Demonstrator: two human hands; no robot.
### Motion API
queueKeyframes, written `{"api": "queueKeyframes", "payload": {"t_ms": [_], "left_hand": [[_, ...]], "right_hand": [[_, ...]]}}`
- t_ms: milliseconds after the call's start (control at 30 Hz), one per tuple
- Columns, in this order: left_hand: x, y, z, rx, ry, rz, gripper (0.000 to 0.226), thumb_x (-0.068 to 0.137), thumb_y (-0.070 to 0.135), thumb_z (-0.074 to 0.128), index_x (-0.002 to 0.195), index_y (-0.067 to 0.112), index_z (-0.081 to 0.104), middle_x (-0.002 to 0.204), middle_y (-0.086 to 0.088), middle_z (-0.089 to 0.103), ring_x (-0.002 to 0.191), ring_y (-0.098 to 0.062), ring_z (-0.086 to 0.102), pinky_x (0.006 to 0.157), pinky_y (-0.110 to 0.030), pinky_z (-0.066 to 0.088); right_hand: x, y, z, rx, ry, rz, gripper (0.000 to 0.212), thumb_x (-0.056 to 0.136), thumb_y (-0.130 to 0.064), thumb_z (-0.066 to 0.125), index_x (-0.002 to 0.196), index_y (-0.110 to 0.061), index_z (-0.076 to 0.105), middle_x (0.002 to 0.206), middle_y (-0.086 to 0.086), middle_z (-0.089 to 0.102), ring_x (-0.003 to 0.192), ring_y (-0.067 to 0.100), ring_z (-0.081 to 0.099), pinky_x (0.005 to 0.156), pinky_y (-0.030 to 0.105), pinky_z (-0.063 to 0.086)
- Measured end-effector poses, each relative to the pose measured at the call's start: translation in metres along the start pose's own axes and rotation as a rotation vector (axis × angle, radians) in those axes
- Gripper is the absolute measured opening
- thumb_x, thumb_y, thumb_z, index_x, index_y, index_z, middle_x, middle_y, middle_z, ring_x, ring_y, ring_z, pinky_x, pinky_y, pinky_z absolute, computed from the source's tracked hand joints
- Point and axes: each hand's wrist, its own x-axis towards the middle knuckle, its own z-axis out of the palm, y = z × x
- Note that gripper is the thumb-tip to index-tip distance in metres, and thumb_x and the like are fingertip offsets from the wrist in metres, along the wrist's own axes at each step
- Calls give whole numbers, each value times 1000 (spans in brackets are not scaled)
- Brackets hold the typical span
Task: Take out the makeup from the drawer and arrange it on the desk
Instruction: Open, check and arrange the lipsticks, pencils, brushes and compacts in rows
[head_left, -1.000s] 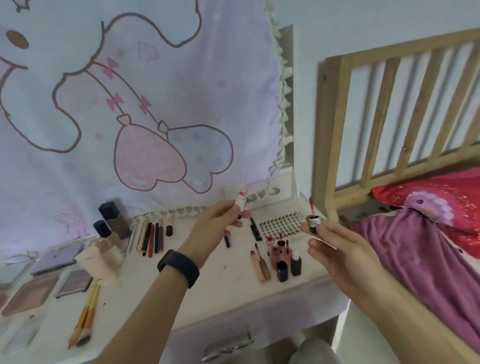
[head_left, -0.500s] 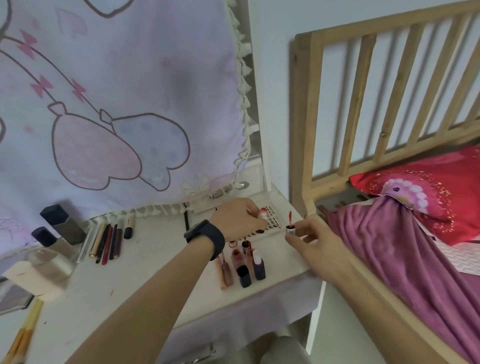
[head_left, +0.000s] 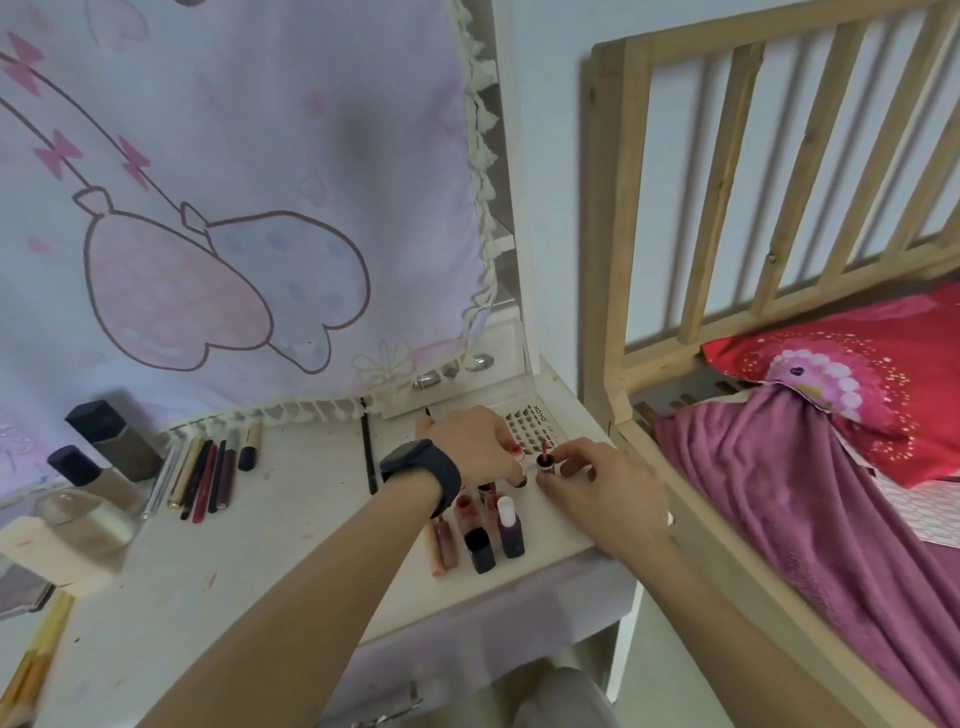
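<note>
While my left hand (head_left: 467, 441) curls round a lip-gloss tube (head_left: 516, 453), my right hand (head_left: 608, 483) pinches a wand cap (head_left: 544, 462) just beside it — both grips tight

"XOYO", faint, on the clear tray (head_left: 535, 428) rim.

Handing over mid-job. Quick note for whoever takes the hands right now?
Left hand pinches a white-and-red tube. Right hand pinches a small dark tube with a red tip, low over the right end of the desk.
Done: lip products, pencils and bottles laid out on the desk.
Left: set both tubes by the lip products; whether more remains to fetch is not visible.
</note>
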Motion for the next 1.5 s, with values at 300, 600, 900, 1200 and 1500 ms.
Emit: {"api": "queueKeyframes", "payload": {"t_ms": [300, 600, 900, 1200, 1500], "left_hand": [[0, 1, 2, -2, -33, -13, 45, 62, 44, 78, 99, 19, 72, 92, 2, 75, 80, -20, 70, 89, -45, 52], [-10, 4, -12, 5, -23, 22, 35, 70, 41, 79, 101, 25, 72, 86, 12, 65, 84, -13, 61, 81, -29, 39], [-46, -24, -44, -181, 291, 30, 16, 90, 47, 58, 101, 38, 64, 105, 18, 66, 100, -10, 60, 96, -36, 47], [-129, -128, 8, -329, 598, -124, 16, 94, 42, 55, 108, 41, 61, 105, 21, 63, 98, -8, 59, 92, -41, 50], [-175, -220, 55, -233, 513, -292, 24, 96, 32, 50, 118, 35, 59, 129, 9, 56, 120, -15, 49, 99, -32, 42]], "right_hand": [[1, 0, 9, -89, 24, -12, 37, 81, -74, 54, 102, -46, 68, 92, -22, 66, 96, 7, 56, 93, 36, 41], [-1, 0, 5, -63, -22, 0, 37, 78, -71, 61, 104, -45, 69, 95, -22, 66, 100, 6, 54, 92, 39, 46], [-20, 5, -33, 225, -60, -92, 15, 88, -31, 71, 101, -38, 70, 95, -23, 67, 92, 0, 62, 85, 28, 51], [-97, -70, -26, 251, 66, -472, 19, 89, -16, 72, 100, -32, 74, 102, -27, 65, 98, -2, 59, 83, 8, 44], [-128, -135, 72, 16, -306, -630, 22, 99, -33, 56, 120, -36, 62, 126, -28, 52, 124, -2, 45, 100, -6, 8]]}}
